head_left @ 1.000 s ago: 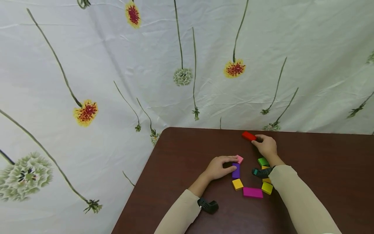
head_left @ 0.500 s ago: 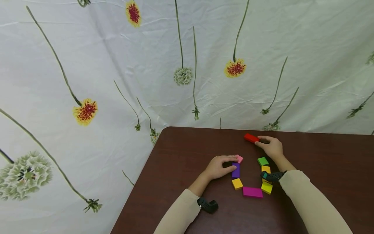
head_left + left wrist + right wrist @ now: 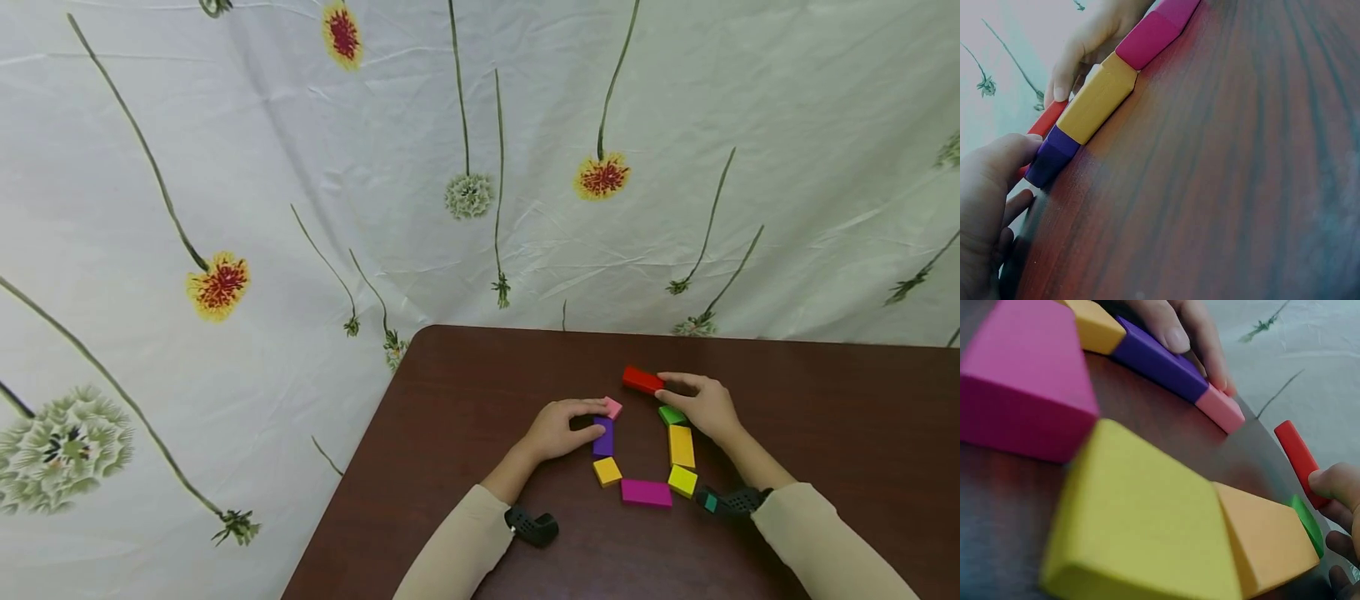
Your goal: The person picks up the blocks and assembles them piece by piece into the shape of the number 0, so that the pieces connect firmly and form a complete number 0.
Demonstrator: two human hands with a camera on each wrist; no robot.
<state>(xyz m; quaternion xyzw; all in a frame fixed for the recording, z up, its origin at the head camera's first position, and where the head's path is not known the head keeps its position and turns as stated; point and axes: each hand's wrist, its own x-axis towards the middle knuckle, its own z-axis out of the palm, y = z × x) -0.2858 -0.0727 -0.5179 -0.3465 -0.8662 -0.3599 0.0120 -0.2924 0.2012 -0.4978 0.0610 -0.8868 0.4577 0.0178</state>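
My right hand (image 3: pixel 708 408) pinches one end of a red block (image 3: pixel 641 380) between thumb and finger, just beyond the far ends of a U-shaped row of coloured blocks. Its near end hangs by the green block (image 3: pixel 672 415); in the right wrist view the red block (image 3: pixel 1298 459) looks raised and tilted. My left hand (image 3: pixel 558 429) touches the row's left side, thumb on the purple block (image 3: pixel 602 446) and a fingertip on the pink block (image 3: pixel 615 409). From the left wrist, the purple block (image 3: pixel 1052 153) shows beneath the thumb.
An orange-yellow block (image 3: pixel 607 472), a magenta block (image 3: pixel 647 493), a bright yellow block (image 3: pixel 682 481) and a longer orange block (image 3: pixel 681 446) continue the row on the dark wooden table (image 3: pixel 465 383). Behind the table's far edge hangs a flowered white cloth (image 3: pixel 405 150).
My right hand has carried the red block away from the table's far edge, nearer the green and pink blocks. The right forearm has swung rightward, uncovering the long orange block. My left hand stays put.
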